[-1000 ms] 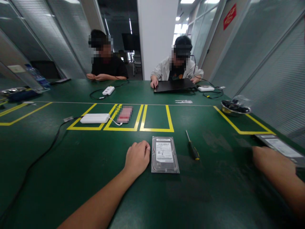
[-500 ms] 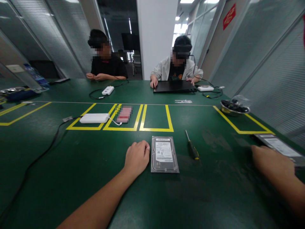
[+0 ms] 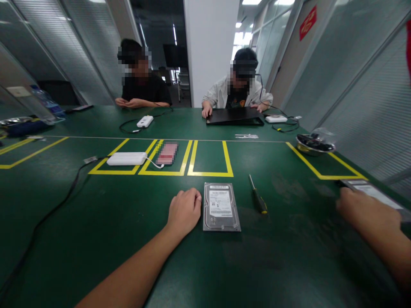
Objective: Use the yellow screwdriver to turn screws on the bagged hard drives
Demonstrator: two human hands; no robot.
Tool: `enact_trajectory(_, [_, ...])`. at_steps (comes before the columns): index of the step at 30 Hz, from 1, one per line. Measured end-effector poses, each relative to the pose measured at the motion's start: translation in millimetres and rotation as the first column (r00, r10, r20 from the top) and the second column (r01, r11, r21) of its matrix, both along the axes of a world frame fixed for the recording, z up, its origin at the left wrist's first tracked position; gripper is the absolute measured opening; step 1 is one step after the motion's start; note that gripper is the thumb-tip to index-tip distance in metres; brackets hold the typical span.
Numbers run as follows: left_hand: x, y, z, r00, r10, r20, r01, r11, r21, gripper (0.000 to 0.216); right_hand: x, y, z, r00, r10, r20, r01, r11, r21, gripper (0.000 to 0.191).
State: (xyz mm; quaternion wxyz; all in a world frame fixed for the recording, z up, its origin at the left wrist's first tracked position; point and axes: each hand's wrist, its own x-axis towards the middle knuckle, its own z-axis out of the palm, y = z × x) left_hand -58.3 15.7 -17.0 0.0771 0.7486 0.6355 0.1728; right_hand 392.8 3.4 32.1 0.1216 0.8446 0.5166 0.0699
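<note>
Steadying the hard drive (image 3: 221,207) with the curled left hand (image 3: 184,211) works; right hand (image 3: 366,209), grip unclear, touches the flat device (image 3: 372,191)

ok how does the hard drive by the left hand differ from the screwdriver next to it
The hard drive is a flat silver rectangle with a white label; the screwdriver is thin, with a black and yellow handle. The left hand rests against the hard drive; nothing touches the screwdriver. Both lie flat on the green table.
</note>
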Motion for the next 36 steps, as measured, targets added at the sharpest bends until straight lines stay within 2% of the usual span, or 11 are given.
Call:
enact_trajectory(6, [-1.0, 0.4, -0.8, 0.999, 0.006, 0.032, -0.006, 1.000, 0.003, 0.017, -60.1, -3.0, 21.2, 0.983, 0.174, 0.058, -0.177, 0.982, 0.060, 0.032])
enact_trajectory(9, [-2.3, 0.7, -2.5, 0.996, 0.012, 0.088, -0.014, 1.000, 0.017, 0.016, -100.0, -9.3, 29.7, 0.945, 0.326, 0.028, -0.327, 0.937, 0.124, 0.026])
enact_trajectory(11, [-2.6, 0.8, -3.4, 0.985, 0.011, 0.175, -0.018, 0.999, 0.043, 0.016, -126.1, -15.0, 34.0, 0.910, 0.415, -0.016, -0.401, 0.889, 0.218, 0.019])
enact_trajectory(15, [-1.1, -1.3, -1.7, 0.935, -0.035, 0.354, -0.009, 0.992, 0.122, 0.018, -171.1, -25.8, 38.0, 0.761, 0.621, -0.187, -0.525, 0.759, 0.384, 0.019])
enact_trajectory(19, [2.4, -9.1, 6.3, 0.892, -0.116, 0.437, 0.015, 0.974, 0.228, 0.019, -202.2, -32.4, 34.2, 0.579, 0.720, -0.383, -0.561, 0.693, 0.453, 0.018])
enact_trajectory(23, [5.5, -19.5, 14.9, 0.873, -0.240, 0.424, 0.085, 0.932, 0.354, 0.017, -216.9, -33.5, 21.3, 0.398, 0.710, -0.581, -0.543, 0.693, 0.475, 0.014])
enact_trajectory(25, [7.0, -23.6, 16.8, 0.861, -0.329, 0.389, 0.146, 0.891, 0.431, 0.016, -218.9, -32.7, 13.7, 0.317, 0.683, -0.658, -0.523, 0.705, 0.479, 0.012])
enact_trajectory(29, [10.9, -29.7, 16.2, 0.793, -0.559, 0.242, 0.312, 0.714, 0.627, 0.003, -218.9, -32.6, 2.8, 0.152, 0.616, -0.773, -0.495, 0.724, 0.480, 0.012])
enact_trajectory(31, [13.4, -32.8, 15.4, 0.773, -0.614, 0.162, 0.383, 0.655, 0.651, 0.011, -219.1, -34.4, 0.4, 0.064, 0.560, -0.826, -0.468, 0.748, 0.471, 0.015])
enact_trajectory(34, [16.9, -37.8, 14.7, 0.765, -0.633, 0.115, 0.419, 0.626, 0.658, 0.016, -220.4, -38.5, -0.7, -0.073, 0.471, -0.879, -0.438, 0.777, 0.452, 0.017])
enact_trajectory(36, [18.5, -40.6, 14.6, 0.759, -0.640, 0.117, 0.425, 0.624, 0.656, 0.017, -220.9, -40.9, -0.7, -0.136, 0.425, -0.895, -0.439, 0.784, 0.439, 0.018])
